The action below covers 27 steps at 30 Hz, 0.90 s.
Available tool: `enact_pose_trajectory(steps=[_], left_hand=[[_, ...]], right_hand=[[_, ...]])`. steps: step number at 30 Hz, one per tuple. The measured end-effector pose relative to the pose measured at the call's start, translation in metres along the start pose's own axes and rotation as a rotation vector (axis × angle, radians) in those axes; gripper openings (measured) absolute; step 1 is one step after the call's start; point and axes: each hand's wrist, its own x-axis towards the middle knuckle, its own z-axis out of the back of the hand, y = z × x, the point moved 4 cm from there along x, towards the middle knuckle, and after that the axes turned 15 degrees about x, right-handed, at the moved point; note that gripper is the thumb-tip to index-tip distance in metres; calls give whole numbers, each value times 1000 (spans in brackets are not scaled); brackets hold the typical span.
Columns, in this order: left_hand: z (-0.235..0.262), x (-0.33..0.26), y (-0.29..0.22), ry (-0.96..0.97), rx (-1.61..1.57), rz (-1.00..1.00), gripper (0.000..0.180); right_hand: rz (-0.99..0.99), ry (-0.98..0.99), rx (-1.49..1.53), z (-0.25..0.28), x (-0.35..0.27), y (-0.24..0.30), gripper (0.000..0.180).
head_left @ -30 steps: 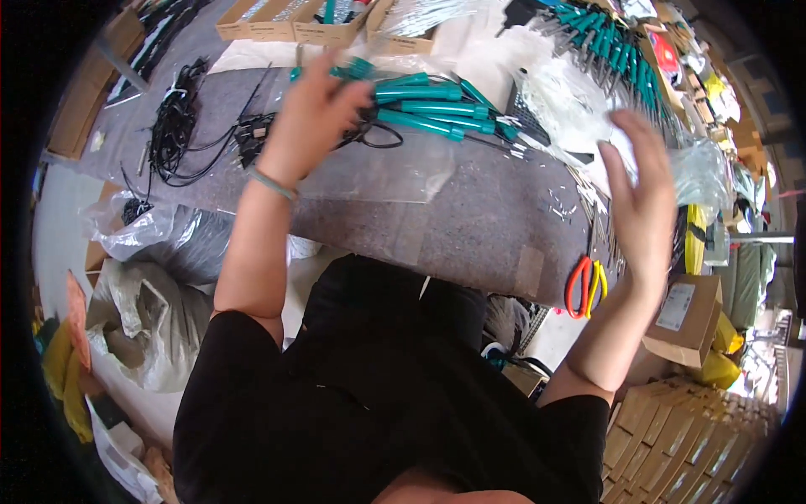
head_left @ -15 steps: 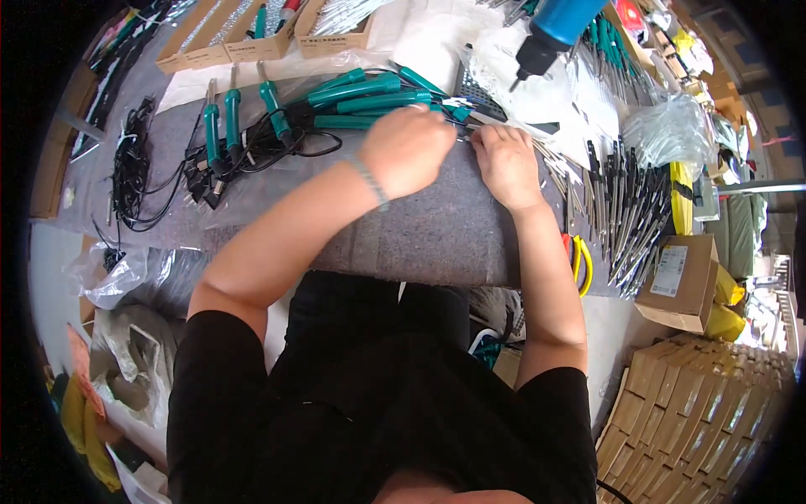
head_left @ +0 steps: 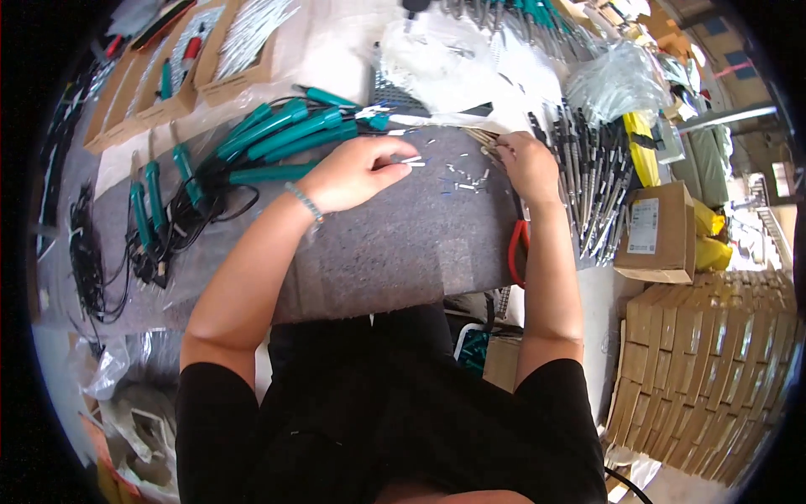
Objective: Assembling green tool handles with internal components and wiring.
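Observation:
My left hand [head_left: 351, 175] is over the grey cloth, thumb and forefinger closed on a small white tube [head_left: 415, 160]. Teal tool handles [head_left: 290, 134] lie in a pile just beyond it, with bare wire ends toward the middle. More small white tubes [head_left: 470, 181] and blue bits are scattered on the cloth between my hands. My right hand [head_left: 531, 168] rests at the right with its fingers curled in, beside a bunch of thin rods [head_left: 483, 136]. What its fingertips hold, if anything, is hidden.
Three teal soldering irons [head_left: 151, 197] with black cords lie at left. Cardboard boxes [head_left: 243, 50] of thin parts stand behind. Many dark-ended metal rods [head_left: 596, 185] lie at right, near a clear plastic bag [head_left: 617, 84]. A red-handled tool [head_left: 518, 252] sits by my right forearm.
The view has shifted, so the bench things appear further left. My left hand has drawn apart from my right, away from the wire ends, uncovering the scattered white tubes.

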Motion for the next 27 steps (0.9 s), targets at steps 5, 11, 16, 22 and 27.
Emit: enact_pose_trajectory(steps=[5,11,16,22,27], left_hand=[[-2,2,9,35,-5,19,12],[2,7,11,87,-15,14,18],[8,5,15,59,-92,113,16],[14,2,5,-91,87,-89,17],[2,-4,3,-282,487,-343,24]], right_hand=[[-393,-189,-68,25,-4,-60,23],[-282,-162,-222,28,-4,-64,25],[162,-330,157,30,-31,27,20],[338,-49,254,-17,-58,112,31],[171,-22,453,-26,-55,116,30]])
